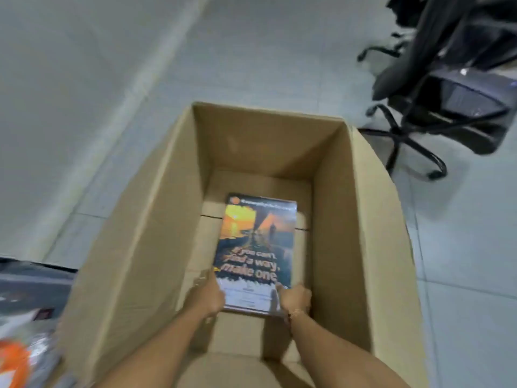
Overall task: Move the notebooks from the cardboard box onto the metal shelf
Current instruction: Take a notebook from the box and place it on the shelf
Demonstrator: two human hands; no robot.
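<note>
A tall open cardboard box (156, 208) stands on the tiled floor below me. Inside it sits a plastic-wrapped stack of notebooks (256, 242) with a dark cover, an orange sunset picture and white lettering. Both my arms reach down into the box. My left hand (208, 294) grips the stack's near left corner, and my right hand (295, 299) grips its near right corner. Whether the stack rests on the box bottom or is raised off it, I cannot tell. No metal shelf is in view.
A black office chair (436, 88) on a wheeled base stands at the right, close to the box's far right corner. Blurred dark, white and orange objects (19, 340) lie at the lower left. A pale wall (70, 93) meets the floor on the left.
</note>
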